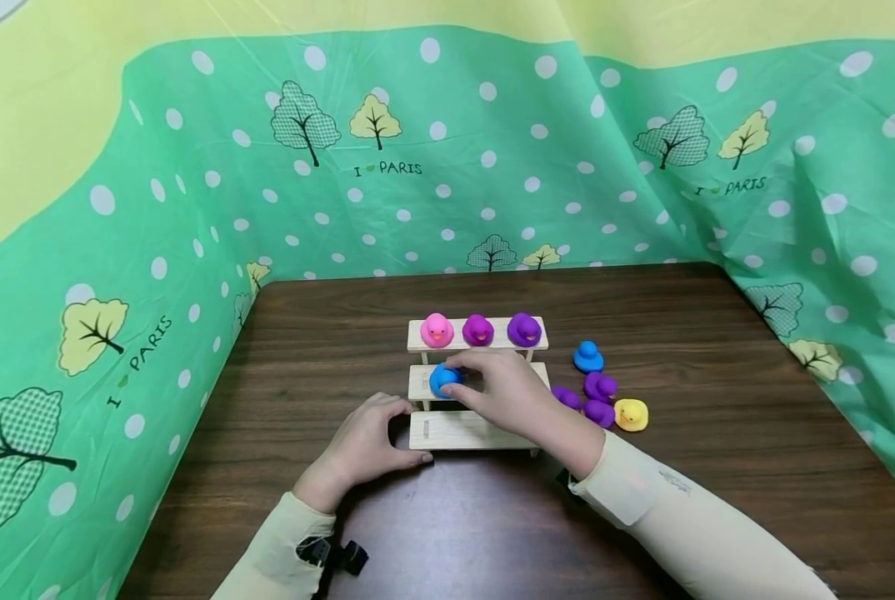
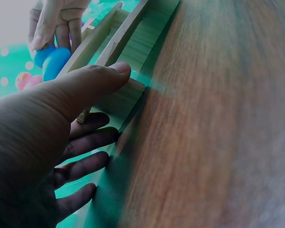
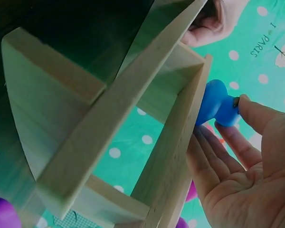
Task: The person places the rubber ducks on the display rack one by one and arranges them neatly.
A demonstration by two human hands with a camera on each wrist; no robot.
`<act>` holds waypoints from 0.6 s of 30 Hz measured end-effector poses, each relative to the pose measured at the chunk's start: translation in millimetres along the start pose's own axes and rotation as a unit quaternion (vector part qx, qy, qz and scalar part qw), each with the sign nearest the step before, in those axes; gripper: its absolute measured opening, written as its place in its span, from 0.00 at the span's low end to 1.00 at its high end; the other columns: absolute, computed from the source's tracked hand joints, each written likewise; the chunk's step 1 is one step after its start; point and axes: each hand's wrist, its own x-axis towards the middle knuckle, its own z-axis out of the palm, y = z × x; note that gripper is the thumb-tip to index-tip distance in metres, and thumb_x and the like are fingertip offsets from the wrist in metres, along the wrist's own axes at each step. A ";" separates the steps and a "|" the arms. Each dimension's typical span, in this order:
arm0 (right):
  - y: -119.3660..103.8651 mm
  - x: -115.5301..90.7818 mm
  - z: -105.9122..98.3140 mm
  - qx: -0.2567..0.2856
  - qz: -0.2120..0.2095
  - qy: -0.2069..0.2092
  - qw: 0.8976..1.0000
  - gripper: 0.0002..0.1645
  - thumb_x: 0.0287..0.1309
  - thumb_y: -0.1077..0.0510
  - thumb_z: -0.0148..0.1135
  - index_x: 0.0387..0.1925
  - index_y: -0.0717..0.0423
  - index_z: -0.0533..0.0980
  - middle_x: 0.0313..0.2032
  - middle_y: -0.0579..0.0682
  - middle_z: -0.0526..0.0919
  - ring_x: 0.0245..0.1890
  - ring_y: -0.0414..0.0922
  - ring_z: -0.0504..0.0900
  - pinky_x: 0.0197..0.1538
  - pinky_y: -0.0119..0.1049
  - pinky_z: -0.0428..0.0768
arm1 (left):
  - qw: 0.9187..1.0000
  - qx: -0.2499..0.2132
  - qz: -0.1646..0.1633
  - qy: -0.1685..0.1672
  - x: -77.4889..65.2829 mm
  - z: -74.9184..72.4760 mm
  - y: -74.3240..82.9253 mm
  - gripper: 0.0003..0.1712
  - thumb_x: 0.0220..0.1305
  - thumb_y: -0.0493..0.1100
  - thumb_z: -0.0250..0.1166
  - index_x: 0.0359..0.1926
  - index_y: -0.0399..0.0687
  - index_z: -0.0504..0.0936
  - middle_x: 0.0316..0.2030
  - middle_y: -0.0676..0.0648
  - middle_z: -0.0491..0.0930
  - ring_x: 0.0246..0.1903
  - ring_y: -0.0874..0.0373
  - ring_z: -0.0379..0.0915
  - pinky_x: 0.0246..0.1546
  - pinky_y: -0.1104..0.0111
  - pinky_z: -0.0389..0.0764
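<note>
A blue rubber duck (image 1: 444, 381) sits at the left of the middle step of a three-step wooden stand (image 1: 455, 431). My right hand (image 1: 503, 392) pinches this duck between thumb and fingers, which the right wrist view also shows. My left hand (image 1: 365, 442) is at the stand's left end, thumb by the front edge of the lowest step and fingers loosely extended behind; how firmly it touches cannot be told. On the top step stand a pink duck (image 1: 437, 331) and two purple ducks (image 1: 524, 331). My right hand covers part of the lower two steps.
Right of the stand lie another blue duck (image 1: 588, 357), several purple ducks (image 1: 601, 386) and a yellow duck (image 1: 631, 415). Everything is on a dark wooden table (image 1: 327, 333). A green and yellow patterned cloth (image 1: 387, 217) hangs around its back and sides.
</note>
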 end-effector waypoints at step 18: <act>-3.0 6.1 3.8 -0.028 0.008 -0.019 0.999 0.19 0.64 0.43 0.74 0.53 0.45 0.86 0.45 0.39 0.89 0.45 0.40 0.86 0.51 0.40 0.84 | 1.000 -0.005 0.000 -0.002 0.0 -0.3 1.3 0.32 0.39 0.60 0.88 0.45 0.58 0.85 0.43 0.61 0.83 0.49 0.65 0.76 0.52 0.62 0.81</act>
